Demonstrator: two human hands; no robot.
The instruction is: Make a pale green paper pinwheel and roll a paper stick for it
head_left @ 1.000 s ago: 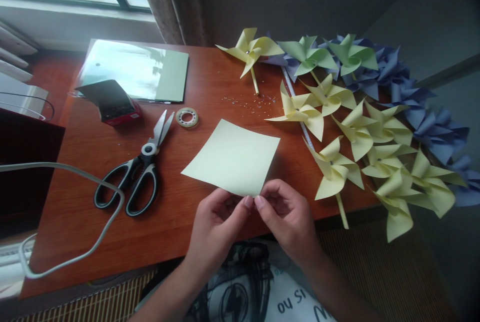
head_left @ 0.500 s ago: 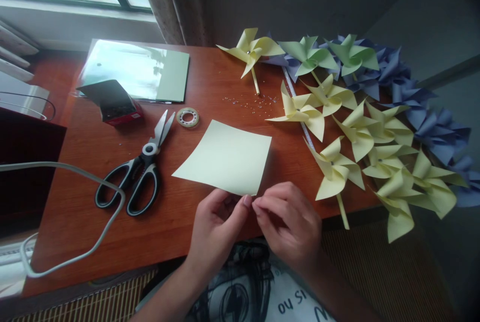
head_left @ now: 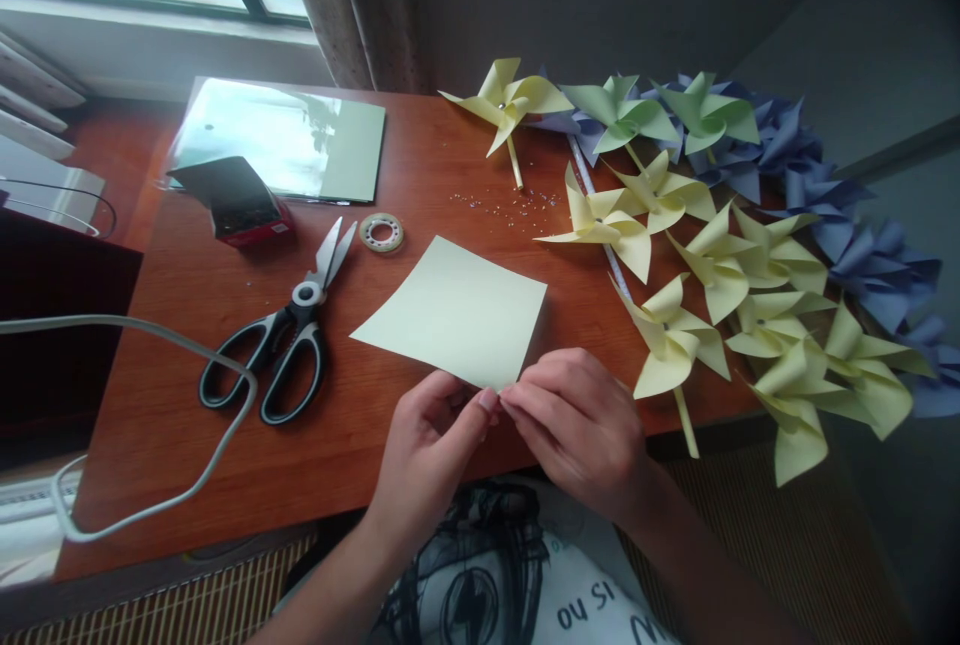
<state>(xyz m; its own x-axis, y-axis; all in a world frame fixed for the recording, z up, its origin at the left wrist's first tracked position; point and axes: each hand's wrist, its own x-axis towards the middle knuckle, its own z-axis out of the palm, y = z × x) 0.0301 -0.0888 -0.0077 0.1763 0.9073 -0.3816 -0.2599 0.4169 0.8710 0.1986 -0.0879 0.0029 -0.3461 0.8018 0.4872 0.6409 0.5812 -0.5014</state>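
A pale yellow square of paper (head_left: 457, 310) is held just over the table edge nearest me, slightly curved, one corner pointing toward my body. My left hand (head_left: 435, 440) pinches it near that corner, thumb on top and fingers underneath. At the same corner my right hand (head_left: 581, 425) is closed, its thumb and fingertips pressed together against the paper's tip. Whether anything small sits between those fingertips is hidden. Scissors (head_left: 304, 295) with black and white handles lie with blades apart left of the paper. Beyond the paper rests a roll of clear tape (head_left: 381, 233).
Yellow pinwheels (head_left: 667, 330), green pinwheels (head_left: 619, 115) and blue pinwheels (head_left: 877, 260) crowd the right side. Tiny beads (head_left: 510, 210) are scattered mid-table. An open small box (head_left: 251, 215) stands by a glossy pack of paper (head_left: 285, 140). A white cable (head_left: 187, 495) crosses the left.
My right hand has moved slightly left and up, its fingertips now meeting the paper's corner beside my left thumb. The whole view has shifted a little.
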